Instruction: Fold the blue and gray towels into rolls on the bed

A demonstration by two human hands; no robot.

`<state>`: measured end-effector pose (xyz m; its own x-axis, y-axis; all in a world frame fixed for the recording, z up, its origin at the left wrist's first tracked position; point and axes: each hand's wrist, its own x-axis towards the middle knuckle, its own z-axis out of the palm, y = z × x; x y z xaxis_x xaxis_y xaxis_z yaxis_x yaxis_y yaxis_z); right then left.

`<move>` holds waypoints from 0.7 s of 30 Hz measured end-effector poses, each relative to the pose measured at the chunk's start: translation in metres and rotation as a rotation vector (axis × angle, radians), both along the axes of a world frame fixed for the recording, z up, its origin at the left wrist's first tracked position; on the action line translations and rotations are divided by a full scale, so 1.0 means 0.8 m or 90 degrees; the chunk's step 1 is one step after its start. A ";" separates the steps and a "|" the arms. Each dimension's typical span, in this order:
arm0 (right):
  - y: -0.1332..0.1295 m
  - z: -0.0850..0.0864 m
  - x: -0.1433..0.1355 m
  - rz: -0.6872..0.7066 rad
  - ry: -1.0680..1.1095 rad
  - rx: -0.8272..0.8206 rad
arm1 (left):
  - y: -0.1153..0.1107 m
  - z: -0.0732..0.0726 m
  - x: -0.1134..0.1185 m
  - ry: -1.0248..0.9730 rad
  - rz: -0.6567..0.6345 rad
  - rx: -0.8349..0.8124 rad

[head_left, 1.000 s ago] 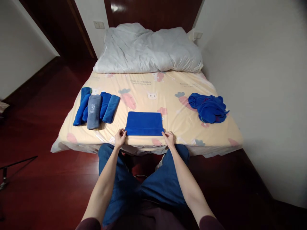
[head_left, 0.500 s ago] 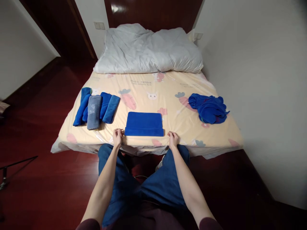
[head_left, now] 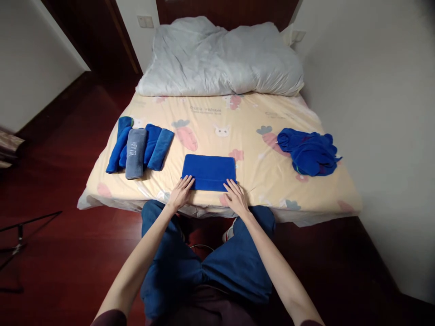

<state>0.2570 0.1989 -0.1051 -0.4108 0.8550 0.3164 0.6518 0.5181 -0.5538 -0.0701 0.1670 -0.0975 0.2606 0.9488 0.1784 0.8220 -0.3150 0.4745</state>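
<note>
A blue towel (head_left: 209,170) lies flat near the front edge of the bed, its near edge turned over in a narrow fold. My left hand (head_left: 181,192) rests with outstretched fingers on the towel's near left corner. On the near right corner lie the fingertips of my right hand (head_left: 235,197), fingers spread. Neither hand grips anything. To the left is a group of several rolled towels, blue ones and a grey towel (head_left: 136,154) with white lettering on top. A crumpled heap of blue cloth (head_left: 311,151) sits at the right.
The bed (head_left: 207,131) has a pale yellow sheet with carrot and rabbit prints. A bunched light grey quilt (head_left: 220,59) lies at the headboard end. A wall (head_left: 384,136) stands along the right side. A thin black stand (head_left: 20,235) is on the floor at left.
Both hands have moved inward from beside the towel onto its near corners, and their fingers have straightened. The near fold looks flatter. The camera view has shifted slightly.
</note>
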 end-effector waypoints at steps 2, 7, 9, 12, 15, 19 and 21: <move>0.011 -0.005 -0.007 0.003 -0.054 -0.007 | 0.014 -0.011 0.003 0.041 0.037 -0.009; 0.044 -0.012 -0.009 -0.052 -0.086 -0.020 | 0.044 -0.017 -0.008 0.064 0.049 -0.010; 0.052 -0.007 -0.003 -0.060 -0.090 -0.032 | 0.050 -0.011 -0.018 0.057 0.042 -0.019; 0.050 -0.002 0.014 -0.026 -0.063 -0.047 | 0.043 -0.006 -0.036 0.011 0.020 -0.033; 0.037 -0.010 0.034 -0.007 0.043 -0.076 | 0.022 -0.014 -0.049 -0.099 0.018 -0.050; 0.031 -0.029 0.043 -0.081 0.178 -0.107 | 0.006 -0.026 -0.050 -0.275 0.117 -0.029; 0.036 -0.037 0.042 -0.091 0.198 -0.111 | 0.009 -0.027 -0.046 -0.295 0.161 0.003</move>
